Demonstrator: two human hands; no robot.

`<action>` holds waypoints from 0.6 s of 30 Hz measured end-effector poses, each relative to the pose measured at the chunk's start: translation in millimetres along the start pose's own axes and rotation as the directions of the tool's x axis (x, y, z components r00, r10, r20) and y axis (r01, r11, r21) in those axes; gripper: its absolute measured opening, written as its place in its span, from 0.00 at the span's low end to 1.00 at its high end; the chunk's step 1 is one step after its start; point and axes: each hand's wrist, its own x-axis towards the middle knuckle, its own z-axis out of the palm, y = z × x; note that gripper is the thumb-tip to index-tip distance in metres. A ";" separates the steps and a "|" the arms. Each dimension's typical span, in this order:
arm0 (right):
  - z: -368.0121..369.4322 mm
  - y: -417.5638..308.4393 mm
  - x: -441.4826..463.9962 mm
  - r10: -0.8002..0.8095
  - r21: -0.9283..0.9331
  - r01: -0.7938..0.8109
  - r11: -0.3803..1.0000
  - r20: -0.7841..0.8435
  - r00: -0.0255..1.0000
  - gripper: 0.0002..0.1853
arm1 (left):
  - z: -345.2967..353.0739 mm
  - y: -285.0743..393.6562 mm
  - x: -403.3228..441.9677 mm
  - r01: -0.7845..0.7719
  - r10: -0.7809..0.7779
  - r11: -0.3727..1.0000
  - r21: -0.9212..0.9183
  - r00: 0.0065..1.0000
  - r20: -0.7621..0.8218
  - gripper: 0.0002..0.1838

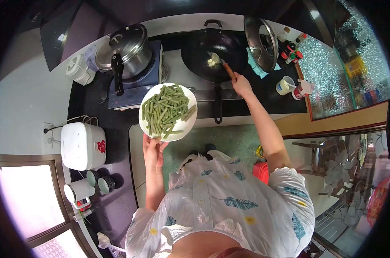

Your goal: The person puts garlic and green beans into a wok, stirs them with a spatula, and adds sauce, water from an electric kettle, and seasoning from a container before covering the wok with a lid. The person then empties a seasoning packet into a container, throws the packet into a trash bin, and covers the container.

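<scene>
My left hand (153, 150) holds a white plate (191, 124) by its near edge, with cut green beans (165, 108) heaped on it. The plate is over the front edge of the counter, left of the wok. My right hand (242, 85) is closed round the wooden handle of a spatula (229, 71). The spatula's blade rests inside the black wok (199, 51), touching a small pile of pale chopped pieces (212, 63). The wok's long handle (218, 105) points toward me.
A pressure cooker (135, 53) stands on a blue induction cooker (124, 98) at the left. A glass lid (264, 45) leans right of the wok, near sauce bottles (289, 50) and seasoning jars (284, 86). A white appliance (76, 146), bowls (105, 185) and a kettle (79, 190) line the left counter.
</scene>
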 end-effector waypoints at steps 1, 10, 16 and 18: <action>-1.1 -1.3 3.2 0.005 -0.020 -0.005 1.000 0.014 1.000 0.25 | 0.2 -0.4 1.8 -0.002 0.002 1.000 -0.003 1.000 0.001 0.28; -3.8 -10.8 0.2 -0.040 -0.157 0.049 0.986 0.061 0.997 0.23 | -3.3 -3.8 2.2 0.002 -0.001 0.999 -0.035 1.000 0.009 0.27; -11.4 -22.0 4.8 -0.140 -0.125 0.140 0.982 0.010 0.990 0.20 | -4.3 -2.1 1.4 -0.003 0.004 1.000 -0.028 0.999 0.035 0.27; -12.8 -30.7 7.0 -0.116 -0.105 0.118 0.987 0.029 0.993 0.22 | -2.0 0.1 -0.9 -0.002 0.003 0.999 -0.038 0.999 0.033 0.27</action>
